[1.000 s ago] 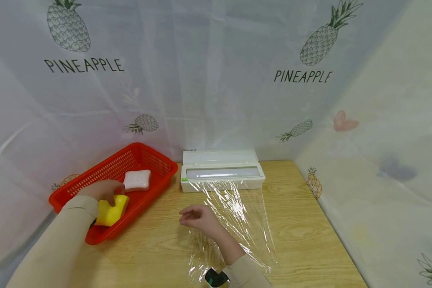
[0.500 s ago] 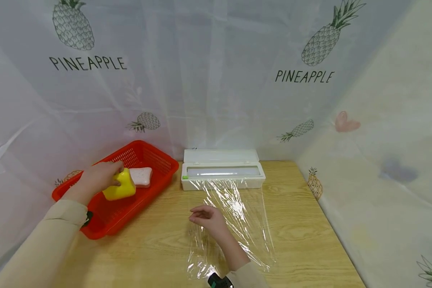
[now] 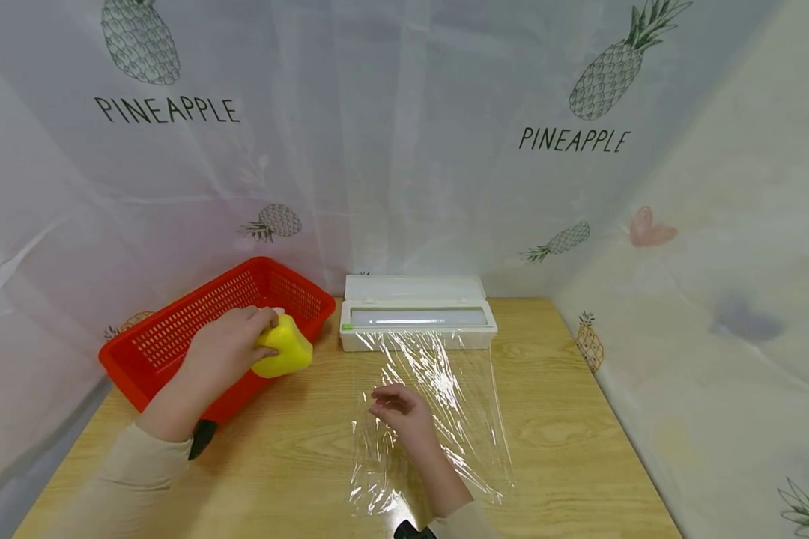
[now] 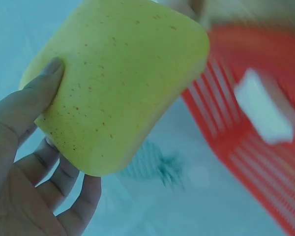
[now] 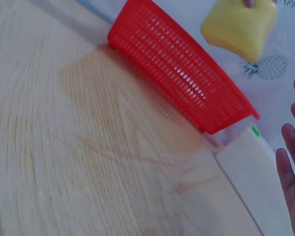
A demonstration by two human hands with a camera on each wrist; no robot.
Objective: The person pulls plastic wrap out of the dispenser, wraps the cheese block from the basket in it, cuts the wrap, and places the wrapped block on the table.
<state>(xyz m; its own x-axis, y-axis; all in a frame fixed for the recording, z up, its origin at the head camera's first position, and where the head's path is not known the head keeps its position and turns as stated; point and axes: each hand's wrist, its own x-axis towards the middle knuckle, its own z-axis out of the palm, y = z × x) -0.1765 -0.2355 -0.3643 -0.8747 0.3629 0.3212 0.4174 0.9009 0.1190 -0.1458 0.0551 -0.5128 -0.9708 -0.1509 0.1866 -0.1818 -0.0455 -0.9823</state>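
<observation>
A speckled yellow sponge [image 3: 286,350] is gripped at one side by my left hand [image 3: 225,344], with the thumb on one face and fingers behind, as the left wrist view shows. Hand and sponge are above the right side of the red basket [image 3: 175,307]. Inside the basket lies a white sponge [image 4: 265,108], mostly hidden in the head view. My right hand [image 3: 411,423], fingers loosely bent and holding nothing, is over a sheet of cling film [image 3: 458,419]; whether it touches the film I cannot tell. The film runs from a white dispenser [image 3: 418,341].
The dispenser's lid [image 3: 414,287] stands raised against the back curtain [image 3: 391,187], which is printed with pineapples. Another curtain [image 3: 701,299] borders the right side. Wooden tabletop [image 3: 297,464] shows in front of the basket and around the film.
My left hand has lifted the yellow sponge out of the basket and carried it to the right, past the white sponge. My right hand has shifted slightly to the right.
</observation>
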